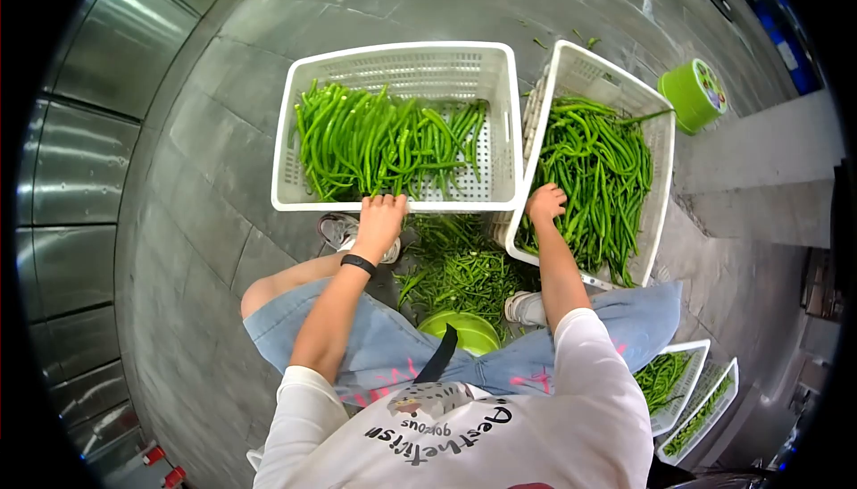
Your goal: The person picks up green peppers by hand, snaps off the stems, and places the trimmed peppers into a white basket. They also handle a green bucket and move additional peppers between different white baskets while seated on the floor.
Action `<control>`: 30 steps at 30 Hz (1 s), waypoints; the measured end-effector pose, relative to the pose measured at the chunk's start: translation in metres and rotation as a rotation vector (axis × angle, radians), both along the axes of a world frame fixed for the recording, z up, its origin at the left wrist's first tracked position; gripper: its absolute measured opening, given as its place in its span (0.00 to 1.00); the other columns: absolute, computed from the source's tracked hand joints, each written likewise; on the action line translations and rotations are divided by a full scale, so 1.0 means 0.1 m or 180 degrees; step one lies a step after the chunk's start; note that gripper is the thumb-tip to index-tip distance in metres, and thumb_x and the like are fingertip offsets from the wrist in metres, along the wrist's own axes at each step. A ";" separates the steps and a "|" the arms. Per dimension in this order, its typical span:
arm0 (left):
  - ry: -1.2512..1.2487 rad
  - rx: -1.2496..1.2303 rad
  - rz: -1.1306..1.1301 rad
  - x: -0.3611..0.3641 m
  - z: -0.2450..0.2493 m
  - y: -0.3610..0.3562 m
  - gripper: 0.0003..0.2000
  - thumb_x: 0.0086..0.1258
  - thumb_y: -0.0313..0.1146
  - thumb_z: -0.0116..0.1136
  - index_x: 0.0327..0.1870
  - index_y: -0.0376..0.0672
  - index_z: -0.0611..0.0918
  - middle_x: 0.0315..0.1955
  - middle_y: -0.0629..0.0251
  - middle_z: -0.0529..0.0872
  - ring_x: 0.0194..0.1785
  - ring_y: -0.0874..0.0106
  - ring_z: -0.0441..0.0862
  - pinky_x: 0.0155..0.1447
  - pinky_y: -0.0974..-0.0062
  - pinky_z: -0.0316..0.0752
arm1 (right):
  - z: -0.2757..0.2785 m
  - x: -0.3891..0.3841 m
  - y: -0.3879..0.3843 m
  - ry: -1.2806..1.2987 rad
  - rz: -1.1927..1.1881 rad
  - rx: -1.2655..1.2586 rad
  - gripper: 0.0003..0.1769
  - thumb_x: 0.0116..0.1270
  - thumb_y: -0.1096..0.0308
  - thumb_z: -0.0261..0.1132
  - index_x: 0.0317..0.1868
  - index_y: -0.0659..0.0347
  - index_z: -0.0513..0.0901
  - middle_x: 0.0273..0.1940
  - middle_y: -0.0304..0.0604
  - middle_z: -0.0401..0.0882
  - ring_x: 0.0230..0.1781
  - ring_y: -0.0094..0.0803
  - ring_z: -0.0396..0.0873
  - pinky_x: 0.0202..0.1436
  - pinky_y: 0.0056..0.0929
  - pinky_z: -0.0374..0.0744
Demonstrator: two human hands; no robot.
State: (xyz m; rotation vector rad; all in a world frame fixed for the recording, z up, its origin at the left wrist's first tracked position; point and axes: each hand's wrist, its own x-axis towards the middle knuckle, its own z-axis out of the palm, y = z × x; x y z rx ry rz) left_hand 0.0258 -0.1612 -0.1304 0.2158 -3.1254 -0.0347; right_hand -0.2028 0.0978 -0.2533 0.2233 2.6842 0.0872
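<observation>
My left hand point(384, 217) is closed over the near rim of a white plastic crate point(397, 50), its fingers hooked inside. Long green chili peppers point(361, 141) lie roughly side by side in that crate, with its perforated floor showing on the right. Just inside the left wall of a second white crate point(663, 190), my right hand point(545, 201) rests with curled fingers against a heap of green chili peppers point(596, 163). What those fingers hold, if anything, is hidden.
Green scraps point(460, 279) cover the floor between my shoes, near a lime-green bowl-like object point(464, 328) below me. A green tub point(694, 96) stands beyond the right crate. Smaller white crates point(701, 355) of green produce sit behind at right. Metal panels point(76, 181) line the left.
</observation>
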 end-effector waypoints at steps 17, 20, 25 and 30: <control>0.0260 -0.0340 0.0218 -0.01 -0.20 0.04 0.07 0.64 0.33 0.53 0.40 0.45 0.74 0.33 0.61 0.79 0.41 0.61 0.78 0.49 0.58 0.67 | -0.03 -0.09 0.39 -0.0317 -0.0449 -0.1564 0.33 0.50 0.53 0.71 0.51 0.69 0.75 0.47 0.54 0.80 0.49 0.48 0.78 0.54 0.51 0.71; -0.0016 -0.0262 0.0260 -0.05 -0.12 0.10 0.09 0.62 0.28 0.51 0.42 0.44 0.75 0.36 0.59 0.81 0.44 0.61 0.79 0.53 0.56 0.68 | -0.26 -0.46 0.75 -0.0865 -0.0709 -0.3427 0.15 0.55 0.63 0.64 0.27 0.71 0.79 0.24 0.51 0.80 0.21 0.40 0.80 0.25 0.38 0.79; -0.0588 -0.0288 0.0299 -0.15 0.06 0.17 0.15 0.60 0.30 0.57 0.50 0.43 0.76 0.44 0.58 0.79 0.51 0.58 0.76 0.55 0.48 0.66 | 1.49 -0.56 1.01 -0.1827 -0.0751 -0.3394 0.12 0.62 0.67 0.59 0.24 0.65 0.75 0.18 0.43 0.73 0.15 0.34 0.75 0.18 0.32 0.73; -0.0170 0.0016 -0.0392 -0.28 0.78 0.50 0.16 0.58 0.28 0.57 0.49 0.42 0.77 0.47 0.58 0.77 0.53 0.60 0.75 0.57 0.55 0.68 | 2.28 -0.23 1.26 -0.2128 -0.1107 -0.3927 0.13 0.66 0.63 0.56 0.40 0.67 0.74 0.20 0.38 0.71 0.15 0.25 0.68 0.25 0.30 0.74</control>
